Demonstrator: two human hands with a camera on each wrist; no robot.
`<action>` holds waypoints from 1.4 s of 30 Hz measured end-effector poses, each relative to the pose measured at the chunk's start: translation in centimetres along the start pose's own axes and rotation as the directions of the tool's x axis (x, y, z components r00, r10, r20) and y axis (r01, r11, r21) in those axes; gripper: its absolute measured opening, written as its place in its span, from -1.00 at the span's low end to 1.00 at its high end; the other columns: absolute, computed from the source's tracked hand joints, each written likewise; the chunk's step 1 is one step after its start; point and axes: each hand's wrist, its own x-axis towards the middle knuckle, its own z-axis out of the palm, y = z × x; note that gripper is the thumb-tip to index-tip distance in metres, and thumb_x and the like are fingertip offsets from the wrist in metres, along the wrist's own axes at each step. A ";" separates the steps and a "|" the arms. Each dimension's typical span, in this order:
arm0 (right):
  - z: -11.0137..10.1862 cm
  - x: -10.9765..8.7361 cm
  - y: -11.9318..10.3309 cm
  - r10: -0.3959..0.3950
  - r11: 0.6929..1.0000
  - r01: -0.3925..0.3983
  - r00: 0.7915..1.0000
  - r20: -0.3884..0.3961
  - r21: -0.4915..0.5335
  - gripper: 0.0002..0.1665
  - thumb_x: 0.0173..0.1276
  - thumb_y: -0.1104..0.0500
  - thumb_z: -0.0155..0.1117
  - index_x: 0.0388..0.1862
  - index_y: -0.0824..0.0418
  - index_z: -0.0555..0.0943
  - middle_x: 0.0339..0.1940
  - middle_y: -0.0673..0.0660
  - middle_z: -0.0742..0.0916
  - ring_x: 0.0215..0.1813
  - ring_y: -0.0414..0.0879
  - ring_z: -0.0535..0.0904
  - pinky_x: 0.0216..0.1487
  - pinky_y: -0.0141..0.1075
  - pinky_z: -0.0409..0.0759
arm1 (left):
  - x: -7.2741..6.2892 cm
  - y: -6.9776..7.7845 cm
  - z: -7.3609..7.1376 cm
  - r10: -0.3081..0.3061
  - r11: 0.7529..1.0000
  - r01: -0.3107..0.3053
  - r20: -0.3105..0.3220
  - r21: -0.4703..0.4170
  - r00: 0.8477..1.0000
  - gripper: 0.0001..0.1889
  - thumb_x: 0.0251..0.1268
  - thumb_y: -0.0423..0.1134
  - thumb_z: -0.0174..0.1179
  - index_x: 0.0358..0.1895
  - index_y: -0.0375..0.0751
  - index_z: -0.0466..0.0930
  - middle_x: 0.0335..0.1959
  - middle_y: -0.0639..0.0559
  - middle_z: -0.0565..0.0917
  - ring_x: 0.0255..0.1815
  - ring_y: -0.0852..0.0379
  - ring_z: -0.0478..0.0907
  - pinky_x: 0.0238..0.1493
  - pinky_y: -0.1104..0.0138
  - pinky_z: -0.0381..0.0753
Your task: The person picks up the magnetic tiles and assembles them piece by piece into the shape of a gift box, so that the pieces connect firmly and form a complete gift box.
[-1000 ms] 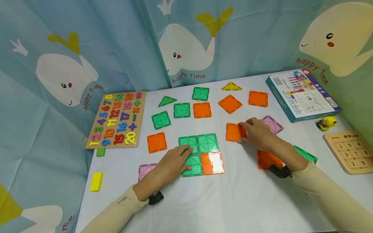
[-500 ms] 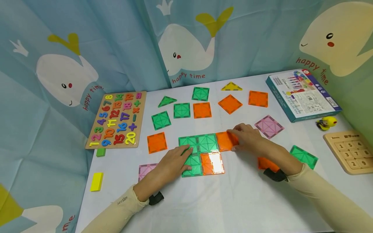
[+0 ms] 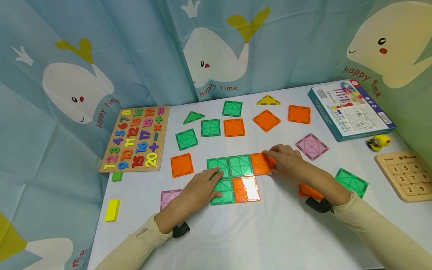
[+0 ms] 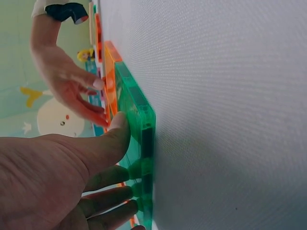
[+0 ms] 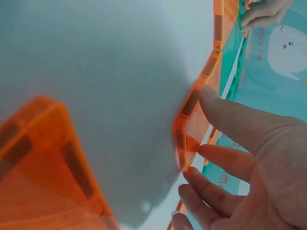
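In the head view, three green square magnetic tiles and one orange square tile form a flat block on the table. My left hand rests on the block's left green tiles, thumb and fingers spread over them. In the left wrist view, its thumb touches the near green tile. My right hand holds another orange square tile by its edges, against the right side of the upper green tile. In the right wrist view, thumb and fingertips touch that orange tile. The right forearm partly covers another orange tile.
Loose green, orange and yellow tiles lie behind the block. Pink tiles lie on both sides. A number board is at left, with yellow and green blocks. A box, duck figure and wooden number board are at right.
My right hand has moved left with the orange tile, closing the gap to the upper green tile. Over the last half second almost nothing has moved. My left hand has stayed in place.
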 end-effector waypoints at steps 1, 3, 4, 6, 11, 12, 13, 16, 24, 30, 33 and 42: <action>0.0 -0.1 0.1 -0.002 1.000 0.002 1.000 -0.004 0.006 -0.16 0.35 0.06 0.56 0.53 0.27 0.47 0.34 0.38 0.52 0.33 0.32 0.39 0.16 0.18 0.41 | 0.0 0.0 0.0 0.000 1.000 0.000 0.000 -0.001 1.000 -0.29 0.50 0.02 0.28 0.56 -0.29 0.37 0.57 -0.23 0.38 0.56 -0.23 0.36 0.52 -0.04 0.42; 0.0 -0.3 0.1 -0.004 1.000 0.004 1.000 -0.011 0.018 -0.16 0.35 0.05 0.56 0.53 0.27 0.47 0.36 0.38 0.53 0.36 0.34 0.38 0.19 0.23 0.41 | 0.0 0.0 0.0 -0.001 1.000 0.001 0.001 -0.003 1.000 -0.29 0.51 0.02 0.28 0.56 -0.28 0.37 0.57 -0.22 0.38 0.56 -0.23 0.35 0.52 -0.04 0.42; 0.0 -0.4 0.2 -0.006 1.000 0.007 1.000 -0.014 0.023 -0.16 0.36 0.05 0.56 0.53 0.27 0.47 0.37 0.38 0.52 0.37 0.35 0.37 0.21 0.26 0.40 | 0.0 0.0 0.0 -0.001 1.000 0.001 0.001 -0.002 1.000 -0.29 0.51 0.02 0.27 0.56 -0.28 0.37 0.57 -0.22 0.38 0.56 -0.22 0.35 0.52 -0.04 0.42; 0.0 -0.5 0.3 -0.005 1.000 0.006 1.000 -0.017 0.030 -0.16 0.36 0.04 0.56 0.54 0.26 0.47 0.41 0.38 0.52 0.40 0.37 0.35 0.26 0.32 0.38 | 0.0 0.0 0.0 0.000 1.000 0.000 0.000 0.001 1.000 -0.29 0.51 0.02 0.27 0.56 -0.28 0.37 0.57 -0.22 0.38 0.56 -0.22 0.35 0.52 -0.04 0.42; 0.0 -0.7 0.4 -0.007 1.000 0.007 1.000 -0.023 0.016 -0.15 0.37 0.04 0.54 0.55 0.27 0.45 0.47 0.39 0.50 0.47 0.40 0.31 0.33 0.39 0.36 | 0.0 0.0 -0.1 0.006 1.000 -0.006 -0.005 0.010 1.000 -0.29 0.50 0.03 0.27 0.56 -0.28 0.37 0.57 -0.22 0.38 0.55 -0.22 0.36 0.51 -0.04 0.43; 0.0 -0.8 0.4 -0.006 1.000 0.007 1.000 -0.025 0.011 -0.15 0.37 0.04 0.55 0.55 0.27 0.45 0.48 0.39 0.50 0.48 0.41 0.30 0.33 0.40 0.36 | 0.0 -0.1 -0.1 0.006 1.000 -0.006 -0.005 0.010 1.000 -0.29 0.50 0.03 0.27 0.56 -0.28 0.37 0.57 -0.22 0.38 0.55 -0.22 0.36 0.50 -0.04 0.43; 0.0 -0.8 0.4 -0.006 1.000 0.006 1.000 -0.028 0.004 -0.15 0.37 0.04 0.55 0.55 0.27 0.45 0.48 0.39 0.50 0.49 0.41 0.30 0.33 0.40 0.36 | 0.0 -0.1 -0.1 0.006 1.000 -0.006 -0.005 0.011 1.000 -0.29 0.50 0.03 0.27 0.56 -0.28 0.37 0.57 -0.22 0.38 0.55 -0.23 0.36 0.51 -0.04 0.43; 0.1 -0.9 0.4 -0.004 1.000 0.004 0.999 -0.034 -0.007 -0.14 0.37 0.04 0.55 0.55 0.27 0.45 0.49 0.38 0.50 0.49 0.41 0.31 0.33 0.41 0.37 | 0.0 -0.1 -0.1 0.003 1.000 -0.003 -0.001 0.012 1.000 -0.29 0.51 0.04 0.27 0.56 -0.27 0.37 0.58 -0.22 0.37 0.56 -0.22 0.35 0.51 -0.04 0.42; -0.3 -2.1 0.9 0.012 1.000 -0.012 0.999 -0.052 0.005 -0.15 0.37 0.03 0.56 0.55 0.22 0.46 0.47 0.37 0.53 0.47 0.38 0.38 0.35 0.42 0.41 | 0.0 -0.2 0.0 0.007 1.000 -0.007 -0.002 0.014 1.000 -0.29 0.51 0.04 0.26 0.56 -0.28 0.37 0.58 -0.23 0.37 0.56 -0.23 0.35 0.52 -0.05 0.41; -1.0 -4.3 1.9 0.088 0.994 -0.084 0.995 -0.051 0.070 -0.17 0.40 0.03 0.53 0.56 0.21 0.44 0.47 0.38 0.50 0.46 0.38 0.37 0.37 0.44 0.40 | 0.0 -0.1 0.0 0.006 1.000 -0.005 -0.001 0.005 1.000 -0.29 0.52 0.04 0.25 0.57 -0.27 0.36 0.58 -0.22 0.37 0.57 -0.23 0.34 0.52 -0.06 0.42; -1.4 -5.7 2.6 0.145 0.985 -0.143 0.989 -0.014 0.094 -0.13 0.38 -0.04 0.54 0.56 0.20 0.43 0.48 0.44 0.45 0.45 0.42 0.34 0.34 0.52 0.32 | 0.0 -0.1 0.0 0.008 1.000 -0.008 -0.001 0.005 1.000 -0.29 0.52 0.05 0.25 0.57 -0.27 0.35 0.58 -0.22 0.37 0.56 -0.23 0.34 0.52 -0.06 0.42; -1.6 -10.1 4.2 0.297 0.954 -0.298 0.954 0.045 0.020 0.07 0.17 -0.20 0.64 0.50 0.29 0.42 0.38 0.55 0.43 0.30 0.49 0.32 0.16 0.52 0.20 | -0.1 -0.1 0.0 0.004 1.000 -0.004 0.007 0.004 1.000 -0.29 0.52 0.04 0.25 0.57 -0.28 0.35 0.59 -0.23 0.36 0.57 -0.23 0.33 0.52 -0.06 0.41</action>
